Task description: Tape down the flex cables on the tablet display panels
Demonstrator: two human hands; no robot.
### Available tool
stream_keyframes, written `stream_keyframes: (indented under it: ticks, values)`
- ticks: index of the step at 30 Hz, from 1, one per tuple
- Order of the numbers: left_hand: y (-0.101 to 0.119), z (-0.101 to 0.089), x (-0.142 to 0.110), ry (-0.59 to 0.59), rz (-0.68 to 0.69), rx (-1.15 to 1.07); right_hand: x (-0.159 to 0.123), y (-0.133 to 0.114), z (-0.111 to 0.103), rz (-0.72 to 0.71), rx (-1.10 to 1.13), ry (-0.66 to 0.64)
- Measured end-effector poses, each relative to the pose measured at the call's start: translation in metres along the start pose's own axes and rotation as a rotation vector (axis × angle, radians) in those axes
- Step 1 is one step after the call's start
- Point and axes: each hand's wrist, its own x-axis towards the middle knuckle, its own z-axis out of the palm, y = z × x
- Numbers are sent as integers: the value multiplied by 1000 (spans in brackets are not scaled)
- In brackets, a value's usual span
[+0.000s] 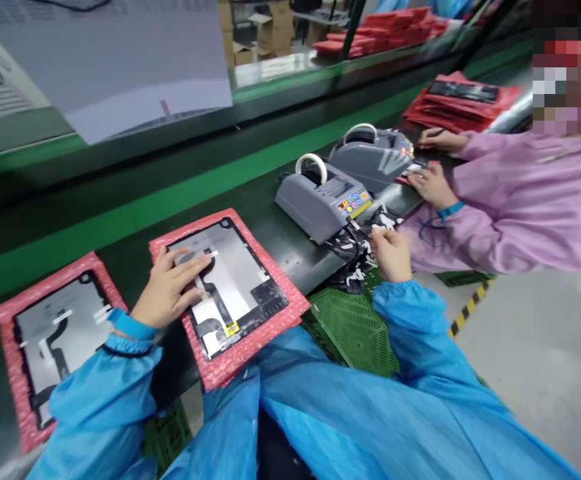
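A flat tablet screen panel (235, 257), silver with a black border and dark flex cables, lies on pink bubble wrap (290, 300) at the bench's front edge. My left hand (173, 287) rests on its left part with the fingers spread, the fingertips by a dark cable and a small white tab (214, 254). Away to the right, my right hand (391, 253) is closed in a pinch, a small white piece of tape (376, 229) at its fingertips. The nearer grey tape dispenser (310, 203), with a white roll and lit buttons, stands just left of that hand.
A second panel (78, 327) on pink wrap lies at the left. Behind the nearer dispenser stands another tape dispenser (370, 157). Dark plastic with white scraps (355, 273) hangs over a green crate (350, 327). A co-worker's pink sleeve (510, 200) reaches in from the right.
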Motion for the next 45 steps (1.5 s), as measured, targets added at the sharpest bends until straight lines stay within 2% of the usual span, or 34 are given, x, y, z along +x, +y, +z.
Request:
stream_keyframes:
  ticks: [3, 5, 8, 12, 15, 18, 27, 30, 33, 35, 38, 41, 45]
  values:
    - [2, -5, 5, -7, -47, 18, 12, 1, 8, 163, 136, -47]
    - [7, -10, 8, -9, -75, 37, 15, -4, 18, 150, 180, -60]
    - [17, -18, 13, 27, -97, 62, 13, -4, 26, 82, 198, 14]
    - [28, -30, 18, 68, -116, 70, 8, 9, 18, 34, 238, 146]
    - [34, -35, 26, 60, -112, 55, 8, 15, 11, 64, 292, 129]
    - [39, -35, 36, 61, -113, 58, 11, 13, 11, 88, 359, 63]
    - [49, -24, 53, 53, -100, 66, 18, 7, 27, 93, 342, 109]
    - [53, -23, 58, 63, -107, 32, 18, 7, 25, 55, 330, 143]
    - [62, -25, 62, 68, -140, -42, 3, -3, 20, -108, 276, 159]
    - [73, -25, 66, 55, -175, -118, -15, -18, 20, -231, 245, 64]
    - [92, -22, 78, 22, -191, -235, -45, -47, 31, -297, 241, -282]
    - [106, -15, 91, 17, -184, -305, -68, -74, 54, -302, 224, -601]
    - [106, -9, 93, 3, -212, -328, -81, -93, 82, -334, 210, -818]
